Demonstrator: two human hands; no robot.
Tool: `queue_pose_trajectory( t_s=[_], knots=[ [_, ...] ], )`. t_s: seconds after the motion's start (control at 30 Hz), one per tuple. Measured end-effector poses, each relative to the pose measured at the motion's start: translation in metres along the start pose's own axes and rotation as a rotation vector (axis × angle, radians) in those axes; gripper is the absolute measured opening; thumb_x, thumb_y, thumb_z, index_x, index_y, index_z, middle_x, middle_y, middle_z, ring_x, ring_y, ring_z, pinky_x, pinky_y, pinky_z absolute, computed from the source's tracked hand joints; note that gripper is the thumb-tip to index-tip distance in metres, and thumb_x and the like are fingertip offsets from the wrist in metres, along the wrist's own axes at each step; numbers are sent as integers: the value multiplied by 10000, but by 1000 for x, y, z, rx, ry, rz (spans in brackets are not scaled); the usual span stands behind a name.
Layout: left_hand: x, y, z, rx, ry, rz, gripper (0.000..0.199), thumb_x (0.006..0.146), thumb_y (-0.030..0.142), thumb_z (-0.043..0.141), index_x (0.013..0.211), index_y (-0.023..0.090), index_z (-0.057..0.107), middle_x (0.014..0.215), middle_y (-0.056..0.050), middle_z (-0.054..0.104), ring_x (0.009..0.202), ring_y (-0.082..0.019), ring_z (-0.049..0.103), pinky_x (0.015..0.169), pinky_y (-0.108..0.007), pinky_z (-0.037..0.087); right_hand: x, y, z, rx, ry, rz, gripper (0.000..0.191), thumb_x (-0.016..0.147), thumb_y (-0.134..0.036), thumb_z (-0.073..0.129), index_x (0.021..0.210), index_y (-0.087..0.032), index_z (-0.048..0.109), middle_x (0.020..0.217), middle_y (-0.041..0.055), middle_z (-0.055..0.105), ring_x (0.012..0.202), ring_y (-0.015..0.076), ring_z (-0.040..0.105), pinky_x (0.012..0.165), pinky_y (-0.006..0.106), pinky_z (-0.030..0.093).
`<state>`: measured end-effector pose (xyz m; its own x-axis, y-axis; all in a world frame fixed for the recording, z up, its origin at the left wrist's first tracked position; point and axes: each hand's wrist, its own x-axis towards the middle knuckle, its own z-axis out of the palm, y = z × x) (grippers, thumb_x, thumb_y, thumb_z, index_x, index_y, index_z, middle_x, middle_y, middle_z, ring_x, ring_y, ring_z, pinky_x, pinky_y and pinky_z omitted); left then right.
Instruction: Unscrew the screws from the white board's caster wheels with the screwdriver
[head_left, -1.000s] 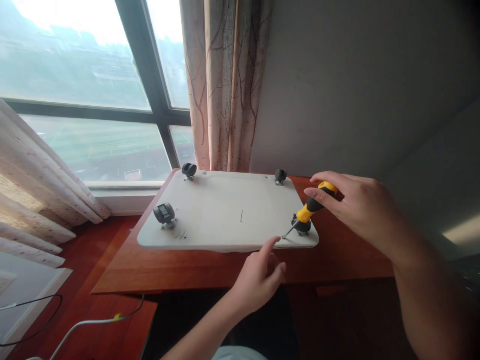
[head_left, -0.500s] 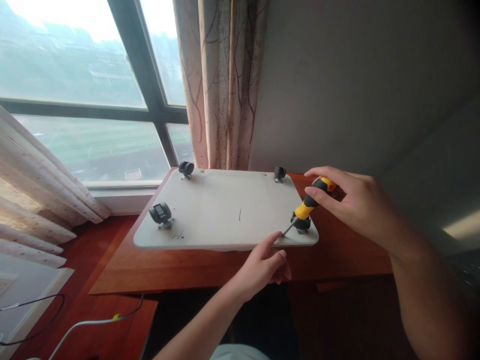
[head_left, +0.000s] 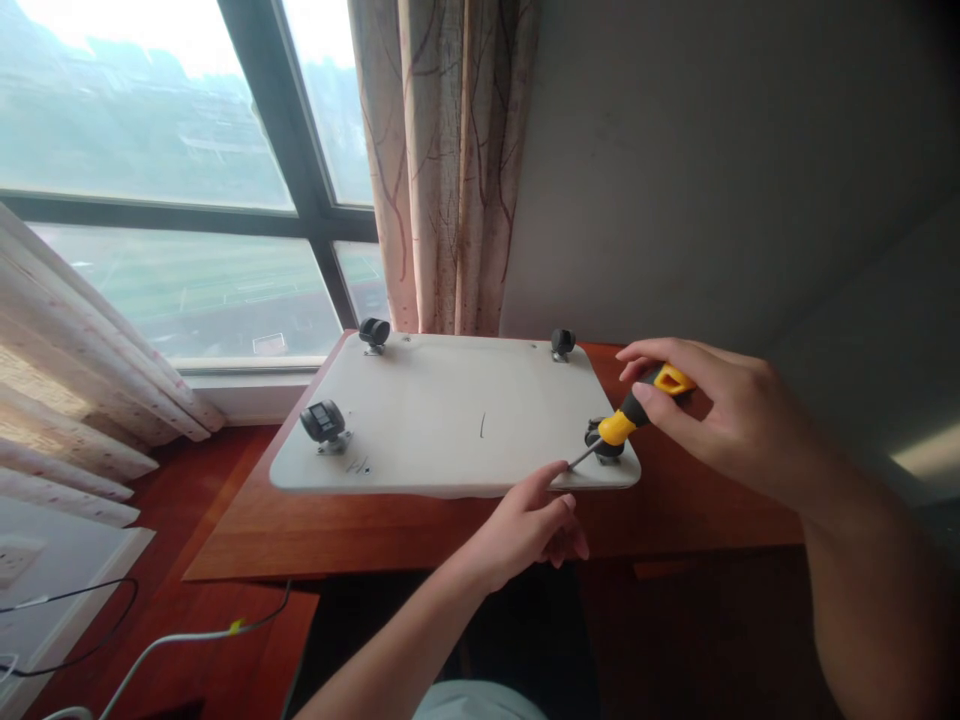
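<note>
My right hand (head_left: 712, 400) grips a yellow and black screwdriver (head_left: 616, 428) by its handle. The screwdriver slants down to the left, its tip at the near right edge of a white board (head_left: 435, 410). Beside that tip rests the stretched index finger of my left hand (head_left: 534, 518); its other fingers are loosely bent and nothing shows in them. Whatever lies under the fingertip is hidden. Just behind the shaft stands a black caster (head_left: 607, 452) on a metal plate, partly covered by the screwdriver. Another black caster (head_left: 324, 424) is at the near left corner.
Two more casters, a far left one (head_left: 373, 334) and a far right one (head_left: 562, 343), stand on the board. A reddish-brown table (head_left: 360, 535) carries the board. Beyond are a curtain (head_left: 450, 180) and a window. A white cable (head_left: 172, 640) runs at lower left.
My right hand has shifted right, and the screwdriver leans lower toward the right. My left index finger stays at the tip. The whole view has shifted slightly.
</note>
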<state>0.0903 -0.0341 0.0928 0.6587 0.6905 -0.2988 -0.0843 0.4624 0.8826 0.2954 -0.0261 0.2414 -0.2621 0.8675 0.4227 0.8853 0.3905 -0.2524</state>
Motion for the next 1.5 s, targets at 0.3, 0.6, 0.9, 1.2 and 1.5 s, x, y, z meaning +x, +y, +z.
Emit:
queue_pose_trajectory(
  t_s=[0.3,0.6,0.9,1.2,1.5],
  knots=[
    [0,2,-3,-161,-10,-35,753,895,362,620,1552,129,335,685,-48,693,487,-104,502,433,-189,194,0,2,-1,-57,25,19,200,956,-423,578,1050,-282,683,1037,47,756,898,257,719,759,368,541],
    [-2,5,-6,-327,-11,-36,743,839,321,671,1494,95,405,685,-53,675,483,-93,481,432,-191,158,-2,4,-1,-10,-6,-20,340,917,-310,582,1255,-279,605,1204,49,719,1055,260,700,893,370,535],
    [-1,1,-8,-456,1,-26,652,809,235,662,1415,83,478,678,-34,644,458,-73,433,440,-191,143,-2,3,-1,49,-8,32,281,933,-319,567,1208,-295,621,1182,49,728,974,251,710,760,341,543],
    [-2,2,-8,-537,-4,-37,638,806,178,646,1408,74,467,692,-35,635,480,-71,431,438,-170,200,-2,4,0,0,47,80,195,959,-389,546,1079,-300,673,1022,28,756,895,249,709,746,356,533],
    [-2,2,-8,-528,7,-43,656,778,199,673,1394,83,480,690,-39,633,479,-74,430,442,-174,177,-8,6,3,-46,91,103,268,931,-432,594,1145,-284,660,1004,57,747,804,247,691,697,362,535]
  ],
)
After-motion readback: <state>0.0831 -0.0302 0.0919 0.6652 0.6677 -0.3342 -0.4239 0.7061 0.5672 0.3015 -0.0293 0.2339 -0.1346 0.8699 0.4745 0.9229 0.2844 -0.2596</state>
